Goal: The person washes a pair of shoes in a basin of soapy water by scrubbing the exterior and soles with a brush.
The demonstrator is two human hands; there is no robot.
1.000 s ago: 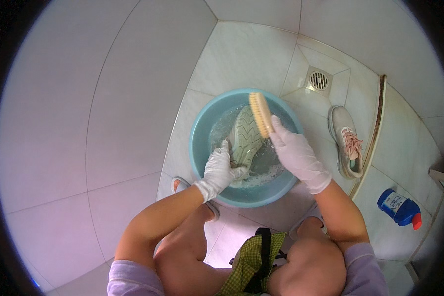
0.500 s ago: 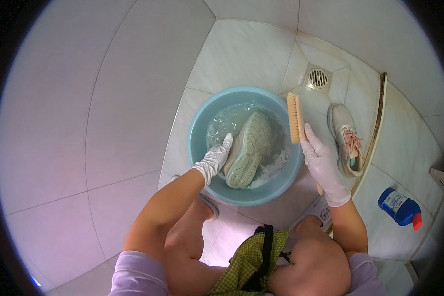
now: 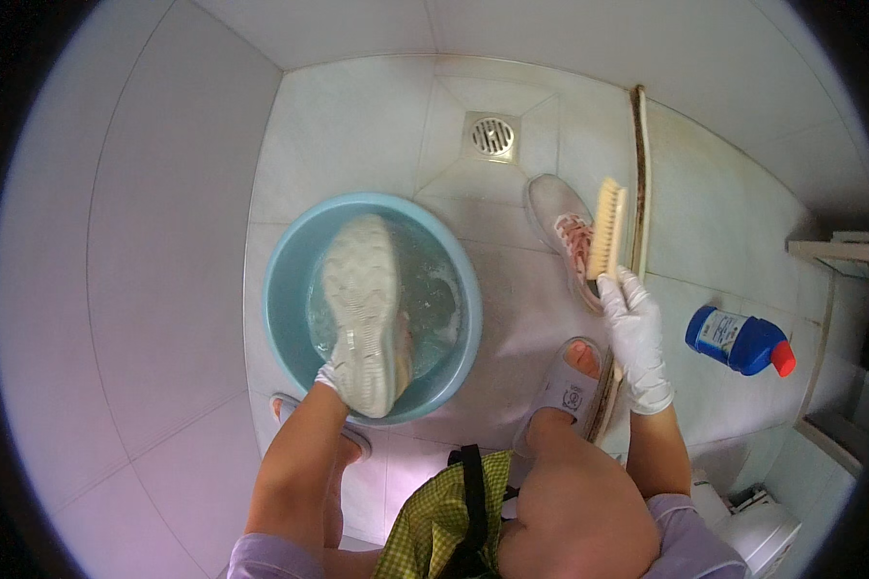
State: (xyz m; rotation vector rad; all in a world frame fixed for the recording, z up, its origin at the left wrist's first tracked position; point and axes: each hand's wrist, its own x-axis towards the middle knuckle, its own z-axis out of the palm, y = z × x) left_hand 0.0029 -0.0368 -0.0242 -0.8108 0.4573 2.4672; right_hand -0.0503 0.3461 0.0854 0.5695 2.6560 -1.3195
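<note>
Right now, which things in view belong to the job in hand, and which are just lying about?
In the work:
shoe in the left hand
brush in the right hand
blue basin of water

Lying about, not held:
second shoe, maybe its pair
blue bottle with red cap

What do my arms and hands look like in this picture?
Your right hand wears a thin-looking, wrinkled white glove with its cuff at the wrist. Your left hand is mostly hidden, but a bit of white glove shows there too. Both forearms are bare below lavender sleeves. I see no cables or markings on them.
</note>
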